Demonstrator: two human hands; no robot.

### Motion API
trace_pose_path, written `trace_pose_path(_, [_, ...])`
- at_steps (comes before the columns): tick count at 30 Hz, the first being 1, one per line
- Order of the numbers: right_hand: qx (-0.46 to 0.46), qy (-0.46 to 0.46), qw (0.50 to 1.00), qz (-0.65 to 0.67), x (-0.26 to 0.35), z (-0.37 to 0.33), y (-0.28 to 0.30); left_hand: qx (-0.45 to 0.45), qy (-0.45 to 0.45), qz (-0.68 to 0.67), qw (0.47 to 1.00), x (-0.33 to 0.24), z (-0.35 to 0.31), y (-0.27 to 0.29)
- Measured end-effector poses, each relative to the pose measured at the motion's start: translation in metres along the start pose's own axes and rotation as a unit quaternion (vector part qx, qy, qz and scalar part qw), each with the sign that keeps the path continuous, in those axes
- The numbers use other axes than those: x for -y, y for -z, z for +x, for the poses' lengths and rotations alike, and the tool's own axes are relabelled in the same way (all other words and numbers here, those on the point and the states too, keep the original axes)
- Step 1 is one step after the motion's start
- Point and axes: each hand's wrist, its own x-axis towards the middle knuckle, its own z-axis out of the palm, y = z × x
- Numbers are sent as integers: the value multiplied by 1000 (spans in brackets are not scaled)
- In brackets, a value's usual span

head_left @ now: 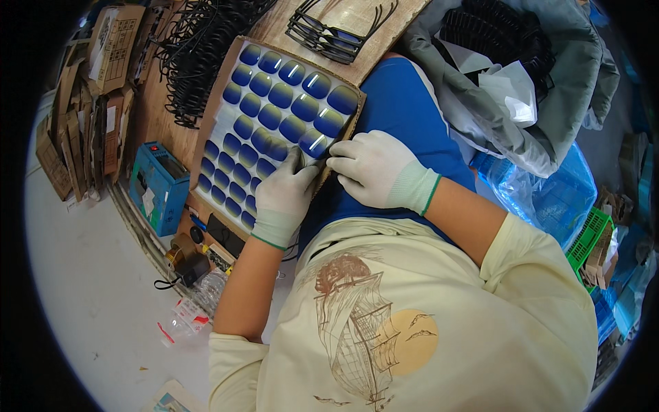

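A shallow cardboard tray [226, 63] lies tilted before me, holding rows of lenses [281, 95] tinted from dark blue to yellow on a white backing. My left hand [283, 196], in a white knitted glove with a green cuff edge, is at the tray's lower right part. Its thumb and index finger are drawn close together by the lenses there; whatever is between them is hidden. My right hand [374, 170], gloved the same way, has its fingers curled with the tips against the tray's right edge. Several black eyeglass frames [328, 36] lie beyond the tray.
Many more black frames [189, 65] are heaped left of the tray on the wooden table [152, 103]. A blue box-shaped device [161, 189] stands at the table's edge. Flattened cardboard boxes [110, 48] lean at far left. On the right is a grey sack [576, 69] with black frames.
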Motion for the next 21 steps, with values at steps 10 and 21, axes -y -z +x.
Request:
trace_pose_path(10, [3,-1,1000,-3,0,1,1,24,-20,-8,999,12,-2,1])
trace_pose_path(21, [1,-2,1000,-1,0,1,0,38,-30,-1,999,10,-1,8])
